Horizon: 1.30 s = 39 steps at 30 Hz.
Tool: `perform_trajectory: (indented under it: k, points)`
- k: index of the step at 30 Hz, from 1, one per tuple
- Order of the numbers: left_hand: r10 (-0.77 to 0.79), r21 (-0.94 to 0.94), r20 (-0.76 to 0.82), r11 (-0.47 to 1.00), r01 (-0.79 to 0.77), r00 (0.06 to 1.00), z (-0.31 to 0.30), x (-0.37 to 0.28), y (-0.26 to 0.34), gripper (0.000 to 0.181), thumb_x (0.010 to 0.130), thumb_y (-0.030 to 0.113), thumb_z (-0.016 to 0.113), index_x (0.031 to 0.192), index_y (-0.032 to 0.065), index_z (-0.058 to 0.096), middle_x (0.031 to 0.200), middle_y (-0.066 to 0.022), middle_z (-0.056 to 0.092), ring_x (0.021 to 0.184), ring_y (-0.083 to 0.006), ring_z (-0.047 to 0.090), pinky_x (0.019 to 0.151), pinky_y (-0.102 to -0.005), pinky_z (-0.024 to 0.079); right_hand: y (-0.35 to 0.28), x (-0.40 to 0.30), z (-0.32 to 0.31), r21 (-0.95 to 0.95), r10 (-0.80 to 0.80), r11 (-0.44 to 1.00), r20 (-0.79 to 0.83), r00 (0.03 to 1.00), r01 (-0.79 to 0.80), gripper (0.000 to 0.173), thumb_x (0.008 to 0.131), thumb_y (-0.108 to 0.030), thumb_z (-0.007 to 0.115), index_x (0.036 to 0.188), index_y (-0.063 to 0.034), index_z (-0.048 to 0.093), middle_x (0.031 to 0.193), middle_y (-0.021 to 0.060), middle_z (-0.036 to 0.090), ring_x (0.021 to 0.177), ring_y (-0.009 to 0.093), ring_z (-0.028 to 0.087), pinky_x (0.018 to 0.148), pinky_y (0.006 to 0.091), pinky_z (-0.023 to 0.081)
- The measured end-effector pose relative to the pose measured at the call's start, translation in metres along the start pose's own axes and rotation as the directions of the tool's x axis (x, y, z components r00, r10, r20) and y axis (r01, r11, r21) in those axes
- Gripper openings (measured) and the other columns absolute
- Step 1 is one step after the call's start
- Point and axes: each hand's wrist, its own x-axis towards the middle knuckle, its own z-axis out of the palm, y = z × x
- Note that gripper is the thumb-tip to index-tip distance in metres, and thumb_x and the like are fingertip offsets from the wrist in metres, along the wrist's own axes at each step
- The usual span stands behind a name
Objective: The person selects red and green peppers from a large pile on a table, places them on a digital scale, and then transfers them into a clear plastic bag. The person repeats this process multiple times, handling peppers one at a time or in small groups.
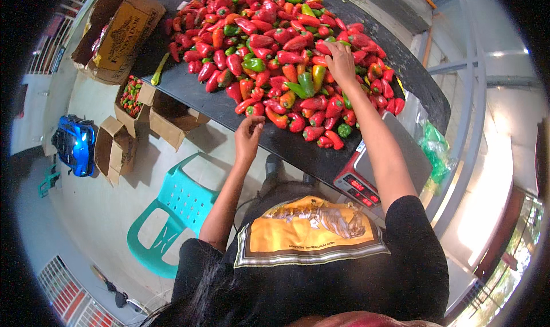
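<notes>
A large heap of mostly red peppers (pixel 296 43), with some green, orange and yellow ones, covers much of a black table (pixel 206 107). My right hand (pixel 342 64) reaches into the heap from the right. Its fingers bend down over red peppers, and their tips are partly hidden, so a grip cannot be made out. My left hand (pixel 249 135) hovers at the table's near edge, just below a red pepper (pixel 255 109). Its fingers are loosely curled with a gap to the thumb, and nothing shows in them. Two green peppers (pixel 306 84) lie between the hands, beside a yellow one (pixel 318 77).
A digital scale (pixel 359 185) with lit red digits sits under my right forearm, near plastic bags (pixel 435 148). Cardboard boxes (pixel 135 39) stand left, one holding small peppers (pixel 131 95). A turquoise plastic chair (pixel 189 193) and a blue toy car (pixel 75 145) are on the floor.
</notes>
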Motion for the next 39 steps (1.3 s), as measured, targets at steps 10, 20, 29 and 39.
perform_trajectory:
  k: [10, 20, 29, 39]
  points:
    - [-0.044, 0.068, -0.008, 0.997, 0.044, 0.999, -0.002, -0.015, -0.004, 0.017, 0.088, 0.005, 0.057, 0.104, 0.0000, 0.062, 0.094, -0.0036, 0.063, 0.082, -0.0085, 0.055, 0.075, -0.0249, 0.046, 0.044, 0.029, 0.052, 0.106, 0.200, 0.970, 0.175, 0.964, -0.221, 0.037, 0.088, -0.024, 0.059, 0.121, -0.0093, 0.050, 0.117, 0.0203, 0.052, 0.110, 0.041, 0.051, 0.090, 0.0445, 0.044]
    - [0.062, 0.053, 0.106, 0.996, -0.067, 0.993, 0.026, 0.003, 0.019, 0.017, 0.087, 0.005, 0.056, 0.101, -0.0010, 0.062, 0.088, -0.0049, 0.062, 0.080, -0.0110, 0.057, 0.075, -0.0264, 0.047, 0.060, -0.140, -0.167, 0.410, 0.491, 0.832, -0.230, 0.840, -0.374, 0.034, 0.093, -0.028, 0.056, 0.116, -0.0034, 0.055, 0.112, 0.0115, 0.059, 0.108, 0.022, 0.055, 0.096, 0.0332, 0.040]
    - [0.177, 0.044, 0.344, 0.978, -0.204, 0.922, 0.087, 0.010, 0.035, 0.016, 0.085, 0.003, 0.057, 0.100, -0.0015, 0.061, 0.089, -0.0084, 0.065, 0.081, -0.0140, 0.061, 0.074, -0.0282, 0.049, 0.059, -0.371, -0.225, 0.047, 0.766, 0.619, -0.254, 0.590, -0.784, 0.042, 0.085, -0.029, 0.065, 0.118, -0.0048, 0.056, 0.113, 0.0163, 0.059, 0.105, 0.030, 0.056, 0.093, 0.0377, 0.043]
    - [0.159, 0.054, 0.425, 0.978, -0.200, 0.891, 0.110, -0.021, 0.045, 0.018, 0.086, 0.004, 0.057, 0.103, -0.0003, 0.062, 0.093, -0.0043, 0.063, 0.087, -0.0119, 0.059, 0.079, -0.0268, 0.047, 0.024, -0.366, -0.196, -0.038, 0.764, 0.594, -0.286, 0.579, -0.803, 0.051, 0.088, -0.034, 0.059, 0.131, -0.0076, 0.048, 0.122, 0.0245, 0.049, 0.112, 0.041, 0.049, 0.095, 0.0456, 0.040]
